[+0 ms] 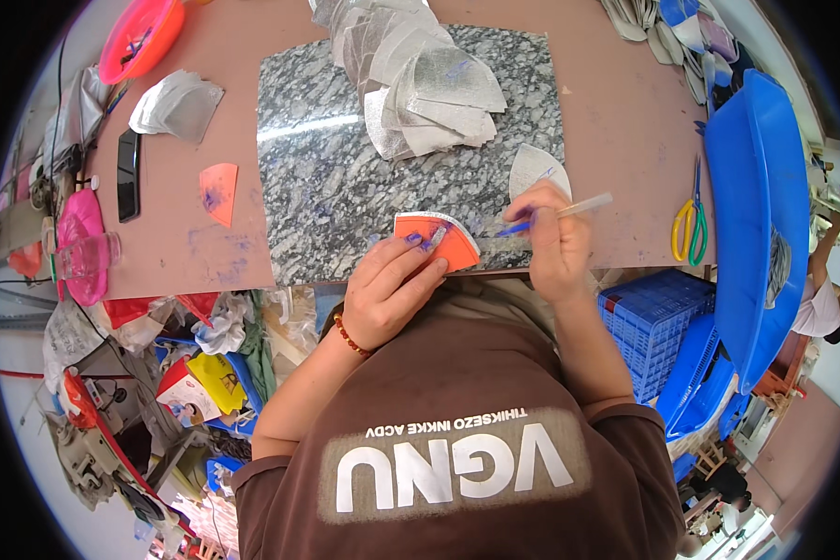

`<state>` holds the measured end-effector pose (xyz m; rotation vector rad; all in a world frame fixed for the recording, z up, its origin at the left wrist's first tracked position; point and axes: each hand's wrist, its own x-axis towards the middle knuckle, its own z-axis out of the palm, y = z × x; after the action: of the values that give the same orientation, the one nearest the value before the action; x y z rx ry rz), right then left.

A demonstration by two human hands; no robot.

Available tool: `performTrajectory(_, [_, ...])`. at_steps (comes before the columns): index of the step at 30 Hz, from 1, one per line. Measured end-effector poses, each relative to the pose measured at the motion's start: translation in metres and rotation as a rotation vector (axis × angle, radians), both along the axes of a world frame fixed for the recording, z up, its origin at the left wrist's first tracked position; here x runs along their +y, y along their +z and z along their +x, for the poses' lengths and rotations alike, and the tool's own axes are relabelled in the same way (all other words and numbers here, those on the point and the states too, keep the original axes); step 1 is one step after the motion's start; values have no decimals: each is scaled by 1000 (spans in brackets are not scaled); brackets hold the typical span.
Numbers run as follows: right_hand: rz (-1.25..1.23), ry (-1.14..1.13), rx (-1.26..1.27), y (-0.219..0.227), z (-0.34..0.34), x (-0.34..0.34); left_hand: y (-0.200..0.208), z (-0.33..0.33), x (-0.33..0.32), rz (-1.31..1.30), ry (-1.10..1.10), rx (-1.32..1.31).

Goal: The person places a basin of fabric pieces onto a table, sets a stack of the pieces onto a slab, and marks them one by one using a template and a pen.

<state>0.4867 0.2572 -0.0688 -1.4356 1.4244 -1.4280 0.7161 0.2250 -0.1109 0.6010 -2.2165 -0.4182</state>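
template held by left fingers near slab edge, right fingers pinching pen just clear.

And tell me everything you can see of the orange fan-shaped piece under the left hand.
The flat orange fan-shaped piece looks like card or plastic, smudged with purple marks. A pale silvery strip borders its curved far edge. It sits at the near edge of a grey speckled stone slab; the left hand touches and partly hides it.
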Motion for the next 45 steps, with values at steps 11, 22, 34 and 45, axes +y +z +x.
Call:
performTrajectory(11, [-81,138,413,-2,42,-10,0,-1,-1,36,-29,73])
performTrajectory(22, [-178,109,541,1,32,-16,-2,-1,-2,55,-28,89])
performTrajectory(34, [201,360,474,6,28,2,22,53,17,88,122,331])
performTrajectory(45, [225,483,216,3,13,-14,22,37,14,-2,71,314])
